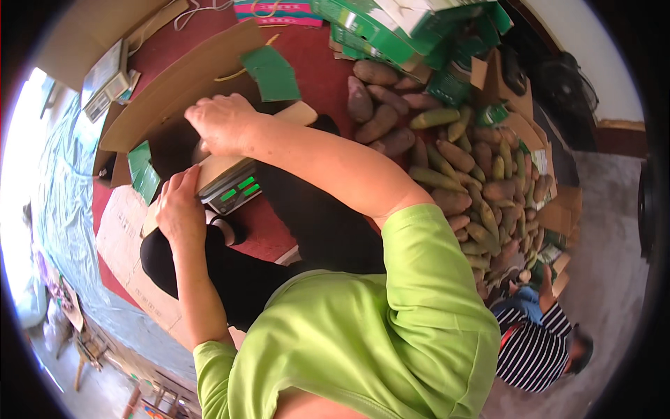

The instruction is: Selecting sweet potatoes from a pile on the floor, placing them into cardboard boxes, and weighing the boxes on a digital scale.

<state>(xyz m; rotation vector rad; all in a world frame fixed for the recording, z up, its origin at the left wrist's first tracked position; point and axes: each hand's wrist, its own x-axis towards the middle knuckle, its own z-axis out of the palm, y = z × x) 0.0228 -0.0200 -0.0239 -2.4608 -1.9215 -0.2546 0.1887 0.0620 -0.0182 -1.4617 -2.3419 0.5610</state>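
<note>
An open cardboard box [174, 77] with green-printed flaps stands in front of me, over a digital scale [236, 196] with a lit green display. At the box's near edge, my left hand [180, 206] has its fingers bent over the near flap [222, 166], gripping it. My right hand [220, 122] reaches across above the box opening, its fingers curled downward. A small pinkish-brown shape shows just under those fingers, and whether they hold it is not clear. Shadow and my hands hide most of the box's inside.
A large heap of sweet potatoes [453, 157], reddish and greenish, lies to my right. Behind it are stacked green cartons [391, 35]. Another scale [106, 80] sits at the far left by blue plastic sheeting [66, 181]. A person in a striped shirt [534, 353] is at the lower right.
</note>
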